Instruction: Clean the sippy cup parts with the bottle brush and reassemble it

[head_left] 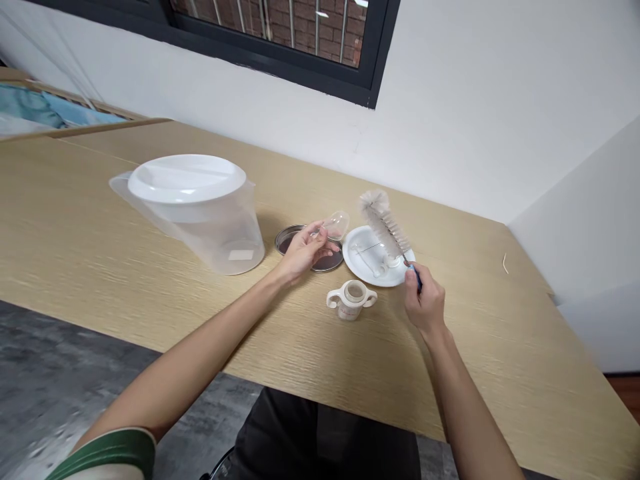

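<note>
Thumb against fingertips, pinching clear plastic cap (pixel 338 225) in left hand (pixel 301 255), while curling fingers of right hand (pixel 427 300) round blue handle (pixel 417 277) of white-bristled brush (pixel 384 228), seemingly keeping bristles (pixel 376 208) untouched.

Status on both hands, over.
Left hand: holding clear cap. Right hand: gripping brush, bristles up. Two-handled bottle upright on table, open-topped, untouched.

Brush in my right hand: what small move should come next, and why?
I'd probably tip the brush gently left, toward the clear cap. The right hand holds it by the handle with the bristles raised over the white plate, while the left hand holds the cap beside them, with a gap between.
</note>
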Available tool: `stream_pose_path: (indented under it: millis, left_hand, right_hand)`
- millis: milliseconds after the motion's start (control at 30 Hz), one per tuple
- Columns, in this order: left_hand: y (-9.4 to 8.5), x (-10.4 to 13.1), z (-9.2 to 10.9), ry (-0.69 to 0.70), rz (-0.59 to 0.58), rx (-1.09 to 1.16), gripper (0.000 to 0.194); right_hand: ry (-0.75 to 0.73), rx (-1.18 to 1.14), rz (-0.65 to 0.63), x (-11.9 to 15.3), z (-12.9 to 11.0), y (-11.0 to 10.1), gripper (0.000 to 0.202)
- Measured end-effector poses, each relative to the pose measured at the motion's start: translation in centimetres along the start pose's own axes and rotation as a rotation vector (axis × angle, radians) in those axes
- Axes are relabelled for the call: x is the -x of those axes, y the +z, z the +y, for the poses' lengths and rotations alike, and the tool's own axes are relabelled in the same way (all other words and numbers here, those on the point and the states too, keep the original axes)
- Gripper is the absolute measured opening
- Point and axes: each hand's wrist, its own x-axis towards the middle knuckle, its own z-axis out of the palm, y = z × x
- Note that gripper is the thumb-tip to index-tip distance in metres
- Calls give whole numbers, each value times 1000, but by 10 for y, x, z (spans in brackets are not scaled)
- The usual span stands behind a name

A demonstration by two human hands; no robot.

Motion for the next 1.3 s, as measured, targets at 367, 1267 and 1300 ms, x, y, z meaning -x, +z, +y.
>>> stream_pose_path:
  millis: [367,1267,1300]
  left_hand:
    - [13,7,17,-120,-31,221,37]
    - [2,2,6,186,149,-194,68]
    - [2,2,6,189,141,-201,69]
  right_hand:
    - [-23,31,13,0,1,2,35]
    - [-24,26,-36,-3,5,-2,38]
    - [-44,42,-54,-2,4,-2,38]
